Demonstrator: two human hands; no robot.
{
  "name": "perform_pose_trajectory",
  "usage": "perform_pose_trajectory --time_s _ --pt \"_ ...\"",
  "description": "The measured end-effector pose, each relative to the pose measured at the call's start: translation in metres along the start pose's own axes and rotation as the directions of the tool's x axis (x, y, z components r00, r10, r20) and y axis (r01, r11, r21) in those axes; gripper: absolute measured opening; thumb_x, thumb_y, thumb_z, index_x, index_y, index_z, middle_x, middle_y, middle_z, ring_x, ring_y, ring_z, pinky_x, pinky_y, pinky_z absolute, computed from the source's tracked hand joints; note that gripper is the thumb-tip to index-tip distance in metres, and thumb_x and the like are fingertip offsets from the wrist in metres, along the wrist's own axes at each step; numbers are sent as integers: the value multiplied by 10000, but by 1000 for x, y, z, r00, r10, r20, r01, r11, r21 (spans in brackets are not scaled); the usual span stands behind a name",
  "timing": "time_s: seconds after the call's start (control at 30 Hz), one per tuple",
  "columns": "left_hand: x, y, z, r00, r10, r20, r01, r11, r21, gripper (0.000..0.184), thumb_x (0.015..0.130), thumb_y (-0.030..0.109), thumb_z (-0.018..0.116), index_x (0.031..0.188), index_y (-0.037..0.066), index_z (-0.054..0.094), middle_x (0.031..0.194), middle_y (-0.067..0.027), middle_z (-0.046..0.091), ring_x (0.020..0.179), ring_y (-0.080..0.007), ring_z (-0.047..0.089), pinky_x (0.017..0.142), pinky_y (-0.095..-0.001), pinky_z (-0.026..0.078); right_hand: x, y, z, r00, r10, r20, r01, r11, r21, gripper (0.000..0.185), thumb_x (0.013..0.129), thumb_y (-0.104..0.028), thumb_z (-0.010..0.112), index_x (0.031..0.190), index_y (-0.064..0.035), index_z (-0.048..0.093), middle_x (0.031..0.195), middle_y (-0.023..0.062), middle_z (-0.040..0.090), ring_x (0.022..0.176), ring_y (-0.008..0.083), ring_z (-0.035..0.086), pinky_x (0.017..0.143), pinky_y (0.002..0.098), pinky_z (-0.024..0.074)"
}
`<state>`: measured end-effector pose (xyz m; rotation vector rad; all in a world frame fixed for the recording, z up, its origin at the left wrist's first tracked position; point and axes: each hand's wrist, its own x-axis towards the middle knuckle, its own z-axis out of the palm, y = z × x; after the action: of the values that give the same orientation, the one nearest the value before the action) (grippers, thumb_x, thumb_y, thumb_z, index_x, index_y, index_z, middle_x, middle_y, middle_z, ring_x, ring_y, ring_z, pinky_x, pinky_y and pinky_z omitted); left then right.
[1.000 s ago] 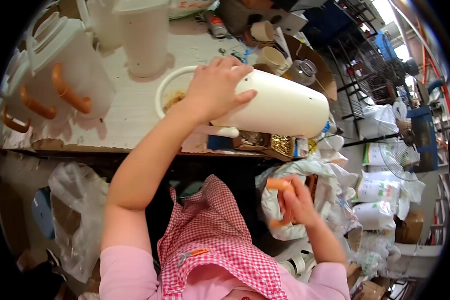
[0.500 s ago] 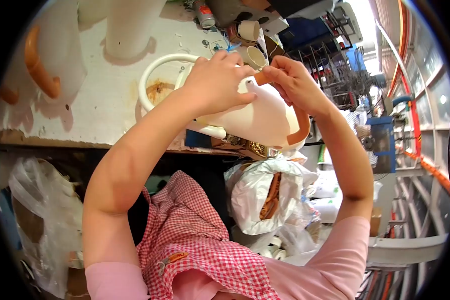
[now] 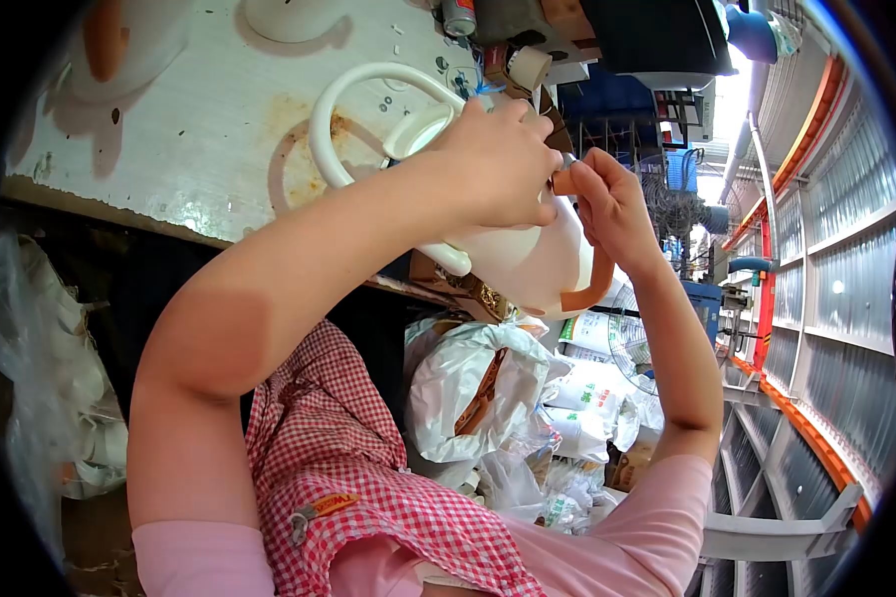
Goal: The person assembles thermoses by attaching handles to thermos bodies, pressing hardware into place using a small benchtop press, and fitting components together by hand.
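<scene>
A white plastic jug (image 3: pixel 523 261) lies on its side at the table's edge, with a looped white handle (image 3: pixel 325 119) at its left end. My left hand (image 3: pixel 503 164) is wrapped over the jug's upper side. My right hand (image 3: pixel 607 204) grips a curved orange-brown handle (image 3: pixel 599 282) by its upper end, which meets the jug beside my left fingertips. The handle's lower end lies against the jug's far end. My fingers hide the exact point of contact.
More white jugs (image 3: pixel 139 50) stand on the white table (image 3: pixel 209 129) at the upper left. Beside it, a white bag (image 3: pixel 448 383) holds orange-brown pieces. Cups (image 3: pixel 528 68) and a can (image 3: pixel 458 16) are at the back.
My right hand has come up from beside the bag with the orange-brown handle and brought it against the jug. The view has swung right. My left hand stays on the jug.
</scene>
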<state>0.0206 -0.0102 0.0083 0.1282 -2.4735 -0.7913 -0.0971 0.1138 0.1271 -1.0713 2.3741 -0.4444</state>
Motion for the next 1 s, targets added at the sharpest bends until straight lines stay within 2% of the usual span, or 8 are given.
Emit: perform_pose_trajectory --time_s 0.07,0.1,0.17,0.2,0.33,0.5,0.73,1.0 --pt "0 -1 1 1000 1 -18 -1 1000 -12 498 813 446 702 1168 97 705 1213 -90 612 1216 -262 527 969 -461 454 1 1 1 994 -97 -59 86 984 -156 280 1008 -261 593 858 -27 560 711 23 669 563 81 550 542 254 448" --pt "0 -1 2 1000 7 -29 -7 1000 -24 484 809 440 708 1148 94 711 1212 -89 612 1212 -262 526 966 -458 456 0 -2 3 994 -91 -64 80 984 -160 280 1008 -261 593 858 -27 560 711 23 669 563 81 550 542 254 448" --pt "-1 -5 4 998 29 -56 -31 998 -49 474 803 434 715 1133 94 714 1212 -88 611 1210 -260 524 970 -449 452 -1 -14 4 975 -217 -52 181 905 -385 292 991 -266 623 868 -10 556 817 76 738 614 135 597 625 293 491" --pt "-1 -6 6 996 46 -81 -52 996 -72 464 798 429 723 1118 93 718 1212 -87 610 1207 -259 523 975 -441 449 -4 -21 6 971 -236 -48 189 872 -452 315 980 -284 640 865 -5 552 800 98 732 629 183 635 638 323 507" --pt "1 -5 4 998 42 -48 -46 994 -97 462 790 430 732 1104 91 723 1213 -83 610 1204 -260 524 984 -425 440 -2 -19 4 981 -180 -75 109 826 -554 366 970 -337 656 849 -10 544 750 109 715 665 267 684 624 344 512" --pt "1 -8 8 993 56 -101 -67 992 -103 483 790 432 731 1108 70 708 1192 -78 606 1181 -252 530 979 -419 434 -3 -21 8 979 -185 -82 125 872 -473 388 965 -366 657 853 -13 541 771 111 725 688 318 683 635 363 518" --pt "2 -7 5 996 56 -63 -64 989 -132 510 773 415 733 1129 51 690 1182 -74 587 1169 -248 527 983 -411 431 -3 -23 10 976 -208 -72 140 837 -528 350 970 -345 641 890 -19 541 808 102 741 739 329 700 666 388 533" --pt "0 -7 9 992 60 -109 -73 990 -118 482 763 386 729 1107 49 699 1165 -67 591 1165 -243 530 980 -400 435 -3 -26 12 977 -199 -80 119 813 -570 326 964 -321 641 891 -22 537 800 107 737 739 345 695 669 394 538"
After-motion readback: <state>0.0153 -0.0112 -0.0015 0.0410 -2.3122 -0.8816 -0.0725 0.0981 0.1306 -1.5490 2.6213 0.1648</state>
